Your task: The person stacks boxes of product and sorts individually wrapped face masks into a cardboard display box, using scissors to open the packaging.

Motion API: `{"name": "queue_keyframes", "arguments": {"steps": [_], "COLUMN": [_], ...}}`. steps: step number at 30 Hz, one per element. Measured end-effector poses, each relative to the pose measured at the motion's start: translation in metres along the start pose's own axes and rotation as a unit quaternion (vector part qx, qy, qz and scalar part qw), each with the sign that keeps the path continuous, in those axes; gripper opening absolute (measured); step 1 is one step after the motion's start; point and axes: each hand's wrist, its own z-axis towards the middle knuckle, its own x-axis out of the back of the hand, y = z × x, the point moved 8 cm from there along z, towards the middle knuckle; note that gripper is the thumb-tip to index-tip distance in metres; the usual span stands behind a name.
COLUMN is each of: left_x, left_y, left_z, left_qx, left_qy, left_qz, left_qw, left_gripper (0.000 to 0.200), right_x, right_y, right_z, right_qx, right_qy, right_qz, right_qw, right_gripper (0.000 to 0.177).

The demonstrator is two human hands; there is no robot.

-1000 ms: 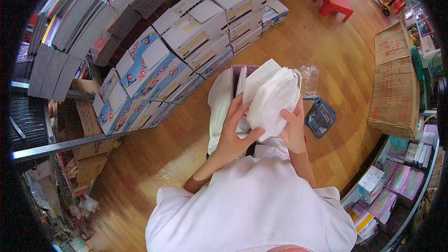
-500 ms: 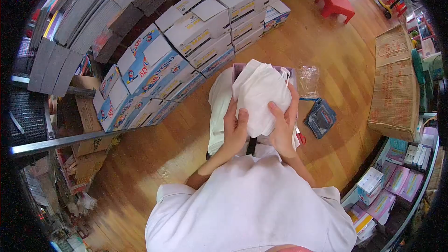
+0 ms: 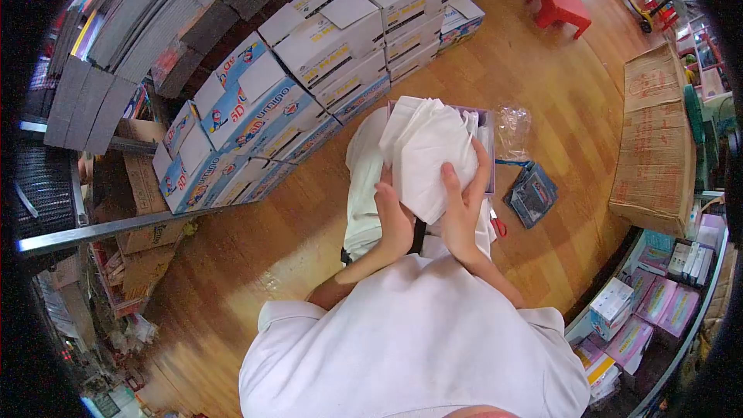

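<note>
A fanned stack of white face masks (image 3: pixel 435 156) is held up in front of my body, with thin ear loops showing at its right side. My right hand (image 3: pixel 467 205) grips the stack from the right, thumb on top and fingers along the edge. Beside the lower left edge is my left hand (image 3: pixel 395 220), fingers stretched upward, its palm facing the stack; part of it is hidden by the masks. Under the masks sits an open purple box (image 3: pixel 487 128), mostly covered, by my lap.
Stacked mask cartons (image 3: pixel 263 116) line the left. On the wooden floor lie a clear plastic bag (image 3: pixel 512 131), a dark blue packet (image 3: pixel 532 195) and red-handled scissors (image 3: pixel 499 226). A red stool (image 3: pixel 557 9), a brown carton (image 3: pixel 650 143) and a bin of small boxes (image 3: pixel 636 340) stand right.
My left hand has loosened and turned at the stack's lower left edge. The masks have fanned out more toward the left, while my right hand keeps its grip.
</note>
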Motion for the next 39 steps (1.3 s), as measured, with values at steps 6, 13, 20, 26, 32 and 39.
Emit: {"name": "queue_keyframes", "arguments": {"steps": [6, 13, 20, 26, 32, 39], "left_x": [-0.021, -0.009, 0.006, 0.013, 0.002, 0.004], "left_y": [0.030, 0.033, 0.027, 0.027, 0.013, 0.021], "left_z": [0.001, 0.013, 0.014, 0.020, 0.022, 0.039], "left_qx": [-0.053, 0.121, 0.130, 0.149, 0.163, 0.098], "left_qy": [-0.008, -0.075, -0.090, -0.043, -0.013, 0.019], "left_qz": [0.337, 0.131, 0.197, 0.103, 0.141, 0.097], "left_qw": [0.940, 0.981, 0.967, 0.983, 0.976, 0.990], "left_gripper": [0.054, 0.050, 0.053, 0.054, 0.057, 0.059], "right_x": [-0.004, -0.005, 0.016, 0.040, 0.061, 0.095], "right_y": [0.003, 0.023, 0.043, 0.031, -0.030, -0.062], "right_z": [-0.003, 0.002, 0.003, 0.030, 0.027, 0.021], "right_qx": [0.040, -0.208, -0.181, -0.066, 0.159, 0.061], "right_qy": [-0.030, -0.174, -0.164, -0.036, 0.110, 0.179], "right_qz": [0.052, 0.365, 0.314, 0.129, -0.121, 0.145], "right_qw": [0.997, 0.890, 0.917, 0.989, 0.974, 0.971], "right_gripper": [0.055, 0.067, 0.038, 0.025, 0.022, 0.021]}}
